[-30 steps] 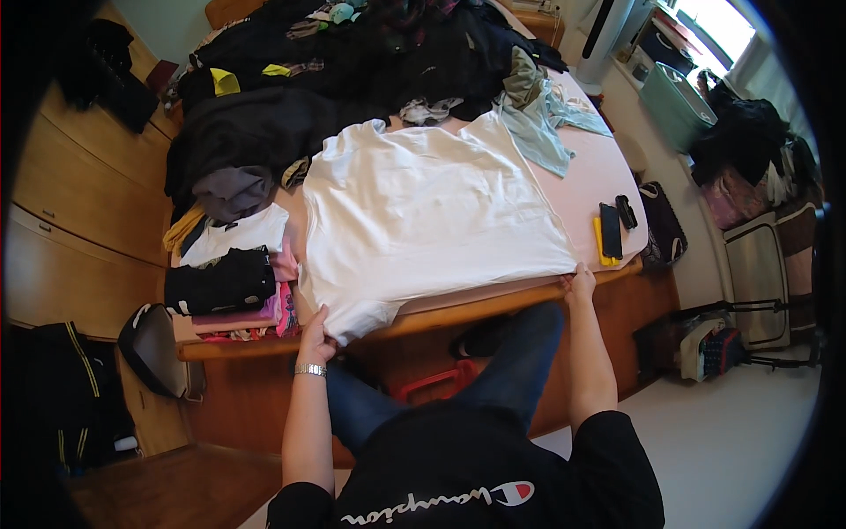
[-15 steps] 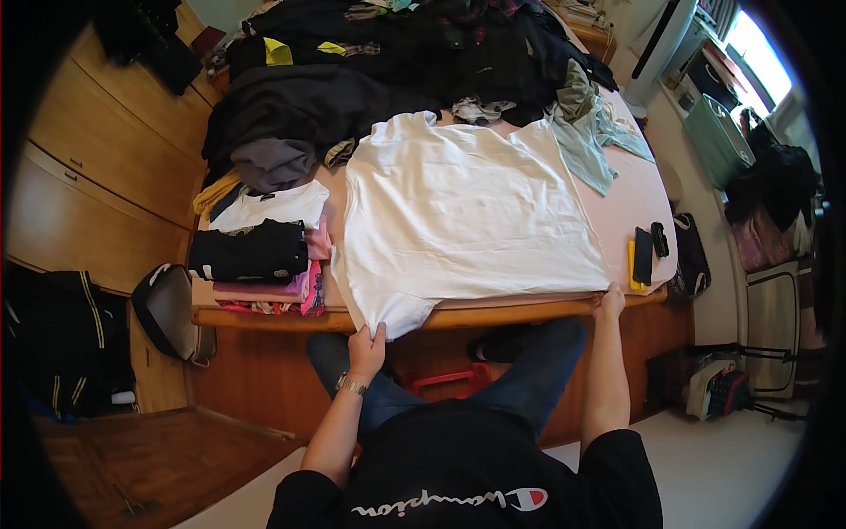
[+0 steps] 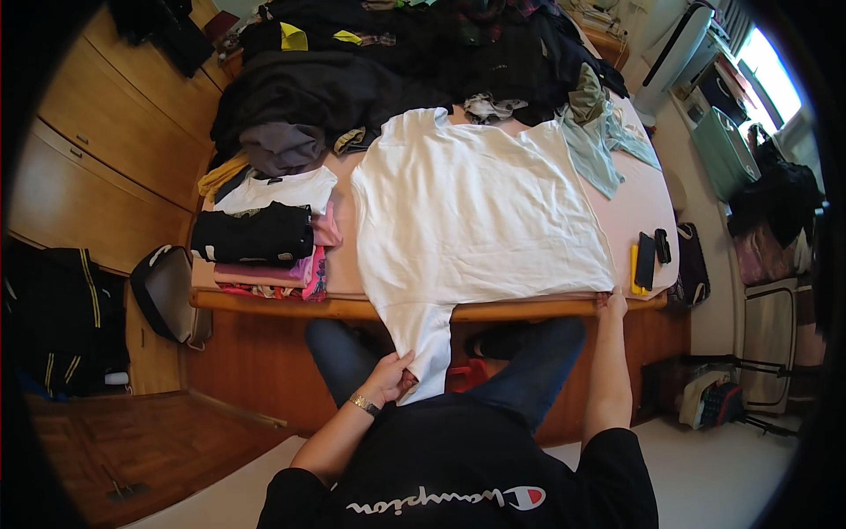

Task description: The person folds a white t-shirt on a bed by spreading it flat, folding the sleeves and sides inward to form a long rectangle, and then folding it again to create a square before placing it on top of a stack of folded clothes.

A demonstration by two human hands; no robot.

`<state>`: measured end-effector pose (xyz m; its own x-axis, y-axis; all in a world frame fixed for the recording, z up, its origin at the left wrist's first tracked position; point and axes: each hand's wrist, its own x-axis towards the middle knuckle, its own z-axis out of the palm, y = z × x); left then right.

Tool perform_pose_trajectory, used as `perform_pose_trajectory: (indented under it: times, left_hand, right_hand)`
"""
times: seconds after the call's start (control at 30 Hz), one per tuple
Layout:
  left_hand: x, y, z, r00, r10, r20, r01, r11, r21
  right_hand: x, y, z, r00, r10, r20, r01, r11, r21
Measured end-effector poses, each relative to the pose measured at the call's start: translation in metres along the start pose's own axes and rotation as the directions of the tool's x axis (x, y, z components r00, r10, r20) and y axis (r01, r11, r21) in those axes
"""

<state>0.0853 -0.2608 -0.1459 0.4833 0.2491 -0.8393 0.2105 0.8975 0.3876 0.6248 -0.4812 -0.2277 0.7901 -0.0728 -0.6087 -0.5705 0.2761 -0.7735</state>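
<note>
A white T-shirt [image 3: 480, 207] lies spread across the front of the bed, its near sleeve hanging over the wooden bed edge. My left hand [image 3: 390, 376] is closed on the end of that sleeve, close to my lap, and pulls the cloth taut. At the bed's front edge on the right, my right hand [image 3: 612, 303] pinches the shirt's hem corner. Left of the shirt sits a stack of folded clothes with a black folded garment [image 3: 252, 234] on it and a white folded shirt [image 3: 280, 190] behind.
Dark clothes [image 3: 326, 93] heap over the far part of the bed. A pale green garment [image 3: 592, 150] lies beyond the shirt's right side. A black case and yellow object [image 3: 645, 262] rest at the bed's right corner. An open bag [image 3: 162, 294] stands on the floor at left.
My left hand has drawn the sleeve toward me and slightly right, so it hangs further over the edge. The right hand stays at the hem corner.
</note>
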Motion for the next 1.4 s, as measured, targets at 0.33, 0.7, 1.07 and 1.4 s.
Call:
perform_pose_trajectory:
  times: [0.33, 0.7, 1.07, 1.4]
  left_hand:
    - [0.014, -0.008, 0.023, 0.992, 0.123, -0.021, -0.114, 0.966, 0.232]
    - [0.005, 0.02, 0.027, 0.905, 0.382, 0.187, -0.396, 0.595, 0.699]
    - [0.117, 0.157, -0.089, 0.377, 0.918, -0.126, -0.517, 0.321, 0.794]
    - [0.132, 0.223, -0.07, 0.916, 0.402, 0.008, -0.402, 0.916, 0.004]
  right_hand:
    - [-0.055, 0.053, -0.006, 0.969, -0.032, 0.245, 0.11, 0.944, -0.311]
    - [-0.285, 0.256, 0.059, 0.333, 0.706, 0.625, -0.255, 0.706, -0.661]
    - [-0.341, 0.151, 0.065, 0.06, 0.825, 0.562, -0.319, 0.55, -0.772]
    - [-0.321, 0.13, 0.039, -0.022, 0.825, 0.565, 0.411, 0.522, -0.747]
